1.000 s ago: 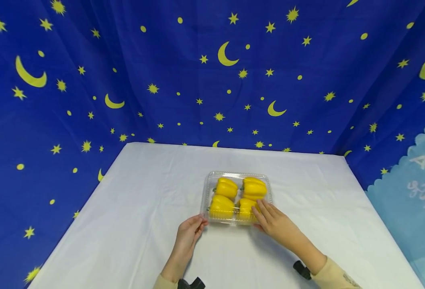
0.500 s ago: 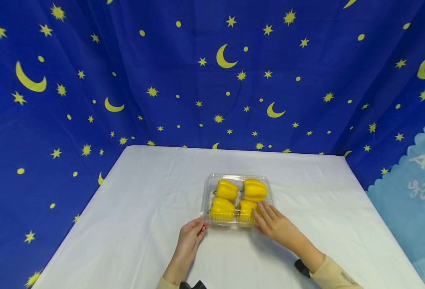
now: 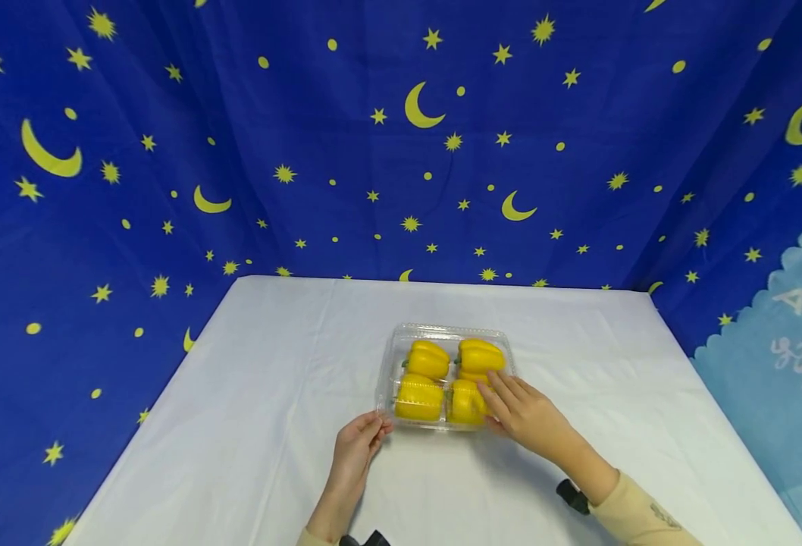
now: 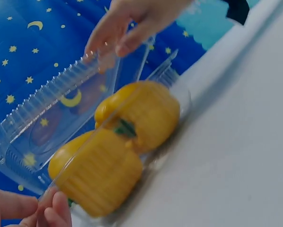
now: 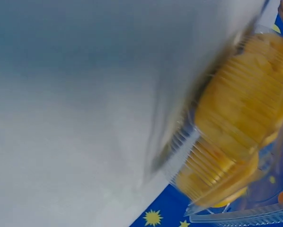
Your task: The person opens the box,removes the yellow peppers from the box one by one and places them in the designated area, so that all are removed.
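Observation:
A clear plastic clamshell container with several yellow bell peppers in it sits on the table. My left hand pinches its front left corner. At the front right, my right hand holds the edge of the clear lid, thumb on one side and fingers on the other. The left wrist view shows that lid tilted up, apart from the base's front edge. Green stems show on some peppers, which lie on their sides. The right wrist view is blurred, with the peppers behind ribbed plastic.
A white cloth covers the table. Behind and to the left hangs a blue curtain with yellow moons and stars. A light blue panel with white lettering stands at the right.
The lid's front edge has risen away from the base, with my right hand moving slightly up and right. My left hand stays at the corner.

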Demonstrator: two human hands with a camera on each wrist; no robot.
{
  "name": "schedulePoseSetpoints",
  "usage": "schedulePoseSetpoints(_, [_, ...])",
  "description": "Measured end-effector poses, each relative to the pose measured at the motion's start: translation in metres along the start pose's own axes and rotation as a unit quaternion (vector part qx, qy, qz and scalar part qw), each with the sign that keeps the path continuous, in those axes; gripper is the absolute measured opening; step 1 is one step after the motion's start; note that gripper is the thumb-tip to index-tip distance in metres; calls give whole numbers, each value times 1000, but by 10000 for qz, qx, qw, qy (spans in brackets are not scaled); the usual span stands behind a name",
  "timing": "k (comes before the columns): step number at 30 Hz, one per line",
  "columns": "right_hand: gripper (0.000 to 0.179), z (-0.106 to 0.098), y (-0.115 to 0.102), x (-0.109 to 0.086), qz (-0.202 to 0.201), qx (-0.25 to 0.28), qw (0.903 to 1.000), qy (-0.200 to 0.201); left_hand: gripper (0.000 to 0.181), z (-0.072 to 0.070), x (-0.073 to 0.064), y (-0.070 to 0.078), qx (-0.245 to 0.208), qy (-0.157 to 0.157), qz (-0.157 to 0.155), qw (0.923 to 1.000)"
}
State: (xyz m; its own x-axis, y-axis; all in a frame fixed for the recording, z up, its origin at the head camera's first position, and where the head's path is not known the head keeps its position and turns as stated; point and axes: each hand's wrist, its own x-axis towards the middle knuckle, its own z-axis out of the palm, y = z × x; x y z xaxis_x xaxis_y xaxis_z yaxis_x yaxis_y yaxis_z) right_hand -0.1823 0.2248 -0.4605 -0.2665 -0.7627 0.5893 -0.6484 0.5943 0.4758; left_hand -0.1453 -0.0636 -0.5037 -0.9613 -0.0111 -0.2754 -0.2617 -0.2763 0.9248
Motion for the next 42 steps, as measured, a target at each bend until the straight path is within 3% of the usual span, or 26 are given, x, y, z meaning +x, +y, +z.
schedulePoseSetpoints(9, [51, -3, 6, 5, 568, 352, 9977, 56, 34, 0, 0, 1, 686, 289, 487, 9960])
schedulePoseSetpoints(14, [51, -7, 7, 10, 936, 812, 9921, 190, 38, -1, 1, 0, 1534, 397, 903, 9832])
schedulePoseSetpoints(18, [57, -10, 9, 17, 1507, 1256, 9803, 213, 45, 0, 0, 1, 1996, 413, 1035, 9735])
schedulePoseSetpoints(22, [60, -11, 16, 22, 2420, 1783, 9536, 149, 47, 0, 1, 2, 2490, 368, 1260, 9596])
schedulePoseSetpoints(25, [55, -12, 22, 26, 3108, 2310, 9218, 152, 47, 0, 1, 3, 2733, 300, 1397, 9513])
schedulePoseSetpoints(29, [61, -9, 33, 32, 3764, 2898, 8794, 322, 48, -1, 3, 5, 2936, 139, 1500, 9440])
schedulePoseSetpoints(36, [60, 1, 47, 41, 4183, 3324, 8416, 790, 55, -4, 6, 7, 3184, -130, 1576, 9347])
schedulePoseSetpoints(40, [62, 11, 56, 45, 4197, 3909, 8085, 1315, 58, -4, 9, 7, 3316, -181, 1621, 9292])
schedulePoseSetpoints(42, [62, 14, 60, 46, 4185, 4136, 7951, 1468, 58, -4, 9, 7, 3297, -172, 1617, 9300])
